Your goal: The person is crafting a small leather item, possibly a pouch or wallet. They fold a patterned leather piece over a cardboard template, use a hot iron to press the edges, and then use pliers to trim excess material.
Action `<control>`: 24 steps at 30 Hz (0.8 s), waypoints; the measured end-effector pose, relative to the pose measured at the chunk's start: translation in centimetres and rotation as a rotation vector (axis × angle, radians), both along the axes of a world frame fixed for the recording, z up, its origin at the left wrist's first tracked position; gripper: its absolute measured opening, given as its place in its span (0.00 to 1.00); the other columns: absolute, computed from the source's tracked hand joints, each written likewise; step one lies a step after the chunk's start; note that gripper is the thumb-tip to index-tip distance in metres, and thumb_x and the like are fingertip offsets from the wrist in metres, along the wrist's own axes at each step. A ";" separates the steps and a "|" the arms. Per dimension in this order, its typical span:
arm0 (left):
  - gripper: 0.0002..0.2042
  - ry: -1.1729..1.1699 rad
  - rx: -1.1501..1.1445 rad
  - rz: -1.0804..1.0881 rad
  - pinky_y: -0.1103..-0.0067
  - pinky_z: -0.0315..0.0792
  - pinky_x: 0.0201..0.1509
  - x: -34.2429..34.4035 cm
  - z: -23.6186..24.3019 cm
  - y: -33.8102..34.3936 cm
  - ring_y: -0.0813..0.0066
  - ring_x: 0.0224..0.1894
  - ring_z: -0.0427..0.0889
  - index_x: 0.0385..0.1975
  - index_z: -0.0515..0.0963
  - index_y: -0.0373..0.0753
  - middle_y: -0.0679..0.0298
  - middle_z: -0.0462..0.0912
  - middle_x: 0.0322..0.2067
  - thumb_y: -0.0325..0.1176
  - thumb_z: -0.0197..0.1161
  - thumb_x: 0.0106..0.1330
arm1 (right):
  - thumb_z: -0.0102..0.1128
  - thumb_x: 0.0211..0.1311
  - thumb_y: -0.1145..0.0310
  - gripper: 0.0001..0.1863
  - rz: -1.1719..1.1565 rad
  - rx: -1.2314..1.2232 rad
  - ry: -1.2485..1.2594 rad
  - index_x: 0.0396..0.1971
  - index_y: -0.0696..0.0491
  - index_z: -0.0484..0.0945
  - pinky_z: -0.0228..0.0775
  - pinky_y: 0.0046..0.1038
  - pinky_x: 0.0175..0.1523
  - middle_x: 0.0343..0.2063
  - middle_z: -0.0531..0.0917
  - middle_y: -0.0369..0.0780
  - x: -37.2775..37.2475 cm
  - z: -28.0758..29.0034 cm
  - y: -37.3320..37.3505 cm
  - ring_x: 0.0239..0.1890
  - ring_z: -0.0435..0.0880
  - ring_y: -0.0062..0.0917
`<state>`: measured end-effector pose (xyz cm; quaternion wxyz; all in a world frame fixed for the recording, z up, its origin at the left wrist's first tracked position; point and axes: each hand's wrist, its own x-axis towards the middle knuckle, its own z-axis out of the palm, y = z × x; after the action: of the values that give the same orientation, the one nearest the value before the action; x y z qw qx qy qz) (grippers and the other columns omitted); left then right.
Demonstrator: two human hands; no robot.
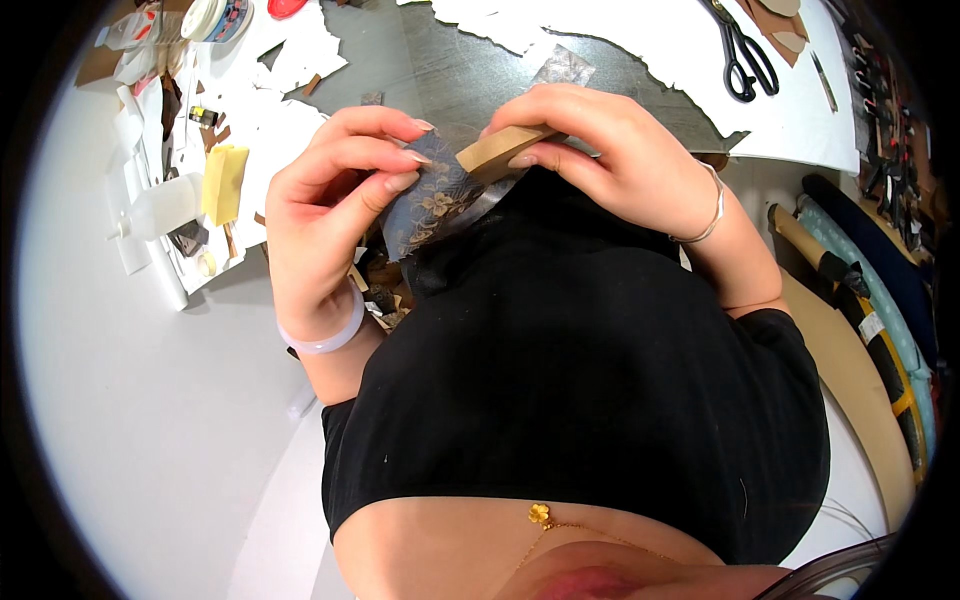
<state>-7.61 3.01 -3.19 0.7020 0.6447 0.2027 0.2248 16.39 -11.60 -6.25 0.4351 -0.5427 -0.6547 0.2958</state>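
We pinch patterned blue-grey fabric [437,190] in left hand [325,205] — likely to hold it spread; right hand [622,150], just beside, clamps tan board [493,152] — probably to steady it. Yellow block [225,184] sits left of left hand; black scissors [735,38] lie beyond right hand.

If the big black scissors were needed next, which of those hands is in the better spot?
Probably the right hand: it's nearer the scissors, though busy holding a brown piece. The left hand is farther, pinching patterned material.
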 end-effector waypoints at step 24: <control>0.10 0.126 0.220 0.050 0.77 0.78 0.56 2.0 1.0 -0.7 0.68 0.51 0.85 0.41 0.87 0.29 0.55 0.85 0.49 0.12 0.64 0.64 | 0.65 0.69 0.71 0.14 0.001 0.011 -0.016 0.53 0.54 0.80 0.79 0.35 0.51 0.43 0.86 0.44 0.9 -0.1 -0.1 0.45 0.87 0.41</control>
<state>-5.63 2.26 -2.15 0.6070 0.7255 0.2365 0.2221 17.31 -11.70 -6.33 0.4325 -0.5424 -0.6600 0.2882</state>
